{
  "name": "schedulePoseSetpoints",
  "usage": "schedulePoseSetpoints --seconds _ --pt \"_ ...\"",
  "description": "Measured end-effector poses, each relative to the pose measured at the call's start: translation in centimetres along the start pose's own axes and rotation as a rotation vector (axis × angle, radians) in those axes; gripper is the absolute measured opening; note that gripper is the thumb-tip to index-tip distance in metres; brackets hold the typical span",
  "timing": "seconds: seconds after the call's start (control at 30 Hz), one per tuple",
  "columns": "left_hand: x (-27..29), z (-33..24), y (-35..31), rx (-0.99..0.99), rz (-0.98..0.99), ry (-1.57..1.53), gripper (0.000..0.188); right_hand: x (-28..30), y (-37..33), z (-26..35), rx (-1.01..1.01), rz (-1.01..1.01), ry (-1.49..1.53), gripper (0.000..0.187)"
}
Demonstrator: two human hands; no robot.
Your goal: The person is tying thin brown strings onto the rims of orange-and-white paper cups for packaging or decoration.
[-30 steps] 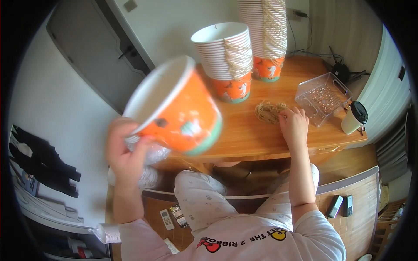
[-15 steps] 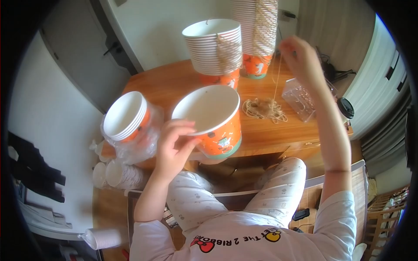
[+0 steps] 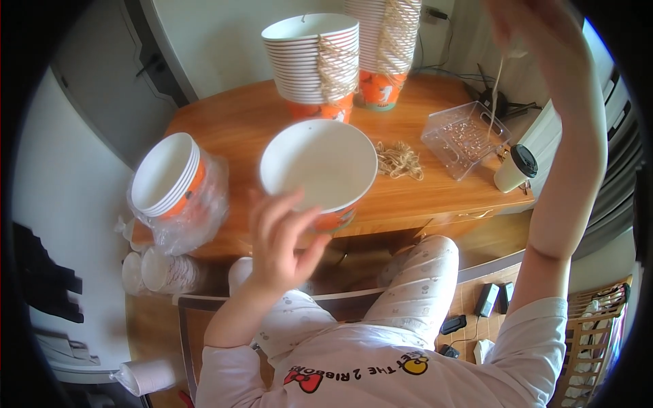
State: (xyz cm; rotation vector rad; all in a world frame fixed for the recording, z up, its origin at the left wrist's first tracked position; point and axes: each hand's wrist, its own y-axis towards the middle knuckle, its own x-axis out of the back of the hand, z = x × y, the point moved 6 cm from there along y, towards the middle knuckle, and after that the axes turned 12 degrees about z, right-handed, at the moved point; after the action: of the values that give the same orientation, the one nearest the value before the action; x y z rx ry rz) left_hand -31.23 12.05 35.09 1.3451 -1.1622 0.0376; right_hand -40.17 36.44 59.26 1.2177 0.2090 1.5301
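Head view showed the left hand [image 3: 280, 239] at the near side of an orange bucket [image 3: 318, 163] with a white rim. Its fingers were open and spread, slightly blurred, with the thumb well apart from the rest; whether a fingertip touched the bucket could not be told. The bucket was near the middle of the view, by the front edge of the bench [image 3: 221, 122], with its white mouth facing up. Its base was mostly hidden, so what bore it was unclear.

The right hand [image 3: 537, 30] was raised high at the upper right, blurred and partly cut off by the edge of the view. Its fingers gripped a string [image 3: 496, 92], which hung down in front of a clear tray [image 3: 440, 151] with small pieces in it. A tan string pile [image 3: 401, 162] lay on the bench just beside the bucket, between it and the tray. Near the tray's right corner stood a cup [image 3: 509, 177] with a black lid.

Behind the bucket stood a nested stack [image 3: 291, 71] with string criss-crossed down its side, and a taller stack [image 3: 362, 44] beside it, strung likewise. At the left, more nested buckets [image 3: 163, 173] lay tilted in a clear bag [image 3: 207, 221].
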Motion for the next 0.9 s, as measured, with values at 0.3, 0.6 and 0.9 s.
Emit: schedulePoseSetpoints --seconds 0.3,0.6,0.9 --pt "-4.5 -5.5 -6.1 0.072 0.318 -1.094 0.051 -16.6 -19.2 4.3 0.587 0.51 -0.325 0.015" --pt "-6.1 -2.3 -10.3 0.492 0.239 -1.398 0.014 -20.5 -20.8 2.2 0.509 0.59 -0.183 0.036" --pt "-7.8 -2.3 -11.1 0.469 0.777 -1.427 0.012 -21.5 -21.2 0.5 0.457 0.915 0.091 0.038"
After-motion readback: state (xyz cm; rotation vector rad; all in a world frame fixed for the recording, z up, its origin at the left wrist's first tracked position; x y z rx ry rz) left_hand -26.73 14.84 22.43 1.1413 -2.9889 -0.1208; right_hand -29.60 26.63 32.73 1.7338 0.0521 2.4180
